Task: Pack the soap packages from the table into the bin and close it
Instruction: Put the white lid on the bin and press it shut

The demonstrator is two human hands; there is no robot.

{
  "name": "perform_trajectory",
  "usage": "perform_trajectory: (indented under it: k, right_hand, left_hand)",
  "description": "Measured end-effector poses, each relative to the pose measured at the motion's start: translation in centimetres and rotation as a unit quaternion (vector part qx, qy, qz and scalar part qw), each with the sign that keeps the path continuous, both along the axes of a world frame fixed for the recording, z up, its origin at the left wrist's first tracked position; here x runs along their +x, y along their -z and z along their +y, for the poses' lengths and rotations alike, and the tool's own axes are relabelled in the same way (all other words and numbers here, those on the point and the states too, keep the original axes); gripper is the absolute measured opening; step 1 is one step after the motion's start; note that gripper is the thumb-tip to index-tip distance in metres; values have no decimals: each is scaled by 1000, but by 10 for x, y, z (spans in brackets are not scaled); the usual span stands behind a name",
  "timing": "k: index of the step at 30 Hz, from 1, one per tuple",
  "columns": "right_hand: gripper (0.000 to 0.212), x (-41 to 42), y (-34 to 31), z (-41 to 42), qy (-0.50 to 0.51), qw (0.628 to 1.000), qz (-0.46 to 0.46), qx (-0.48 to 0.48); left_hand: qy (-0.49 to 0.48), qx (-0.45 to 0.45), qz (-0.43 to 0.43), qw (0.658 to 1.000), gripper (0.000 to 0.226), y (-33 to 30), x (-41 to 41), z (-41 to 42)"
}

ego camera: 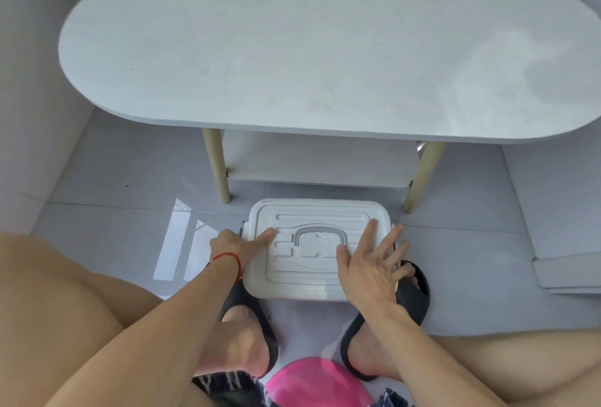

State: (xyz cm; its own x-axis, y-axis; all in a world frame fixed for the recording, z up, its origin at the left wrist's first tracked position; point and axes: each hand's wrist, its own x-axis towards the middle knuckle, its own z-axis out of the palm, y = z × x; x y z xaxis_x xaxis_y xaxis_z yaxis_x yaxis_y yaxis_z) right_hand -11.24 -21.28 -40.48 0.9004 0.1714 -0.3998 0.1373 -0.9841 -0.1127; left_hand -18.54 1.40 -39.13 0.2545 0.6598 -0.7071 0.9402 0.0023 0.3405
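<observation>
A white plastic bin point(317, 289) stands on the floor between my feet, with its ribbed lid point(312, 214) on top and a grey handle point(320, 232) lying flat in the lid's middle. My left hand point(235, 242) rests at the bin's left edge, thumb on the lid, other fingers down the side by a latch. My right hand point(374, 260) lies flat on the lid's right part with fingers spread. No soap packages are visible; the oval white table point(292, 48) shows none.
The table's pale wooden legs point(218, 169) and lower shelf point(318, 159) stand just behind the bin. My feet in black slippers point(409, 296) flank the bin. A pink stool seat point(312, 384) is below me. Grey tiled floor surrounds everything.
</observation>
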Motion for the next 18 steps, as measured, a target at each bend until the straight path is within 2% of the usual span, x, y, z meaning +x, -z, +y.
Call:
perform_trajectory:
  k: [3,5,7,9,12,18]
  right_hand:
    - [83,0,-1,-2,-9,1000,-3,5]
    - [83,0,-3,-6,-5,1000,-9,24]
    - [87,-2,-6,-11,41,996,-7,74]
    - [100,-4,-8,-16,115,985,7,130]
    - [114,-2,-10,-18,153,978,6,142]
    - [112,0,-11,-10,164,974,-9,155]
  left_hand:
    - [-1,64,-19,998,76,-1,0,-14]
    - [-38,79,-49,995,64,1,-3,-30]
    - [-45,107,-80,990,48,5,-7,-40]
    - [-26,142,-105,984,32,6,-12,-44]
    - [-7,189,-115,975,26,3,-15,-45]
    - [-6,232,-129,964,25,-4,-6,-44]
